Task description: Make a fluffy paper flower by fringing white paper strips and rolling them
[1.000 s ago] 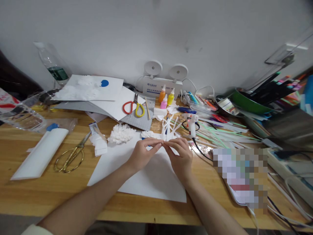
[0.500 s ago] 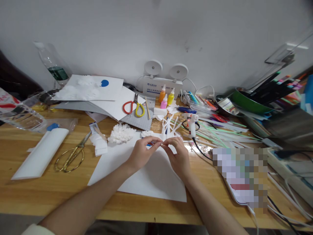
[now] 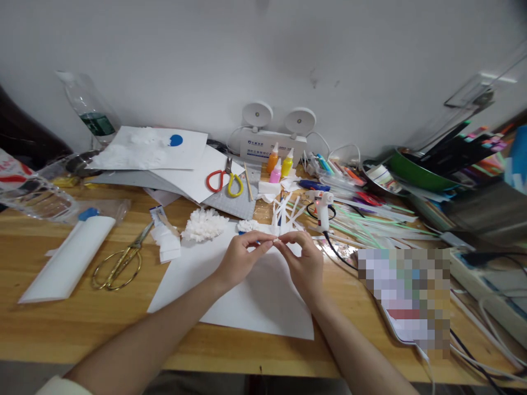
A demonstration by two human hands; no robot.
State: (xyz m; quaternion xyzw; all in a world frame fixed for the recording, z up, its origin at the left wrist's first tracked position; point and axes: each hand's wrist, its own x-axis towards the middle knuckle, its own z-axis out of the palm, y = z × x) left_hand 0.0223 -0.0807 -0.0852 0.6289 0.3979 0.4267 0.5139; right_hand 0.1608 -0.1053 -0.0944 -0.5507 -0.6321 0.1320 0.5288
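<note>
My left hand (image 3: 242, 257) and my right hand (image 3: 302, 260) meet at the fingertips above a white sheet of paper (image 3: 247, 304). Both are closed in a pinch on a tiny white piece (image 3: 276, 240), mostly covered by the fingers; it looks like paper, but I cannot make out its exact shape. Just beyond the hands lie loose white paper strips (image 3: 285, 213) and a small white frilled piece (image 3: 247, 225). A larger fluffy white paper cluster (image 3: 205, 224) sits to the left, at the sheet's far edge.
Gold-handled scissors (image 3: 119, 263) and a rolled white sheet (image 3: 68, 260) lie left. A glue gun (image 3: 323, 211) with its cord stands right, near a phone (image 3: 405, 307) and a power strip (image 3: 489, 285). Pliers (image 3: 224, 180) and paint bottles (image 3: 274, 171) are behind.
The right hand has shifted slightly to the right and turned a little, with the left fingertips following. Both still pinch the small white piece; the things on the table stay put.
</note>
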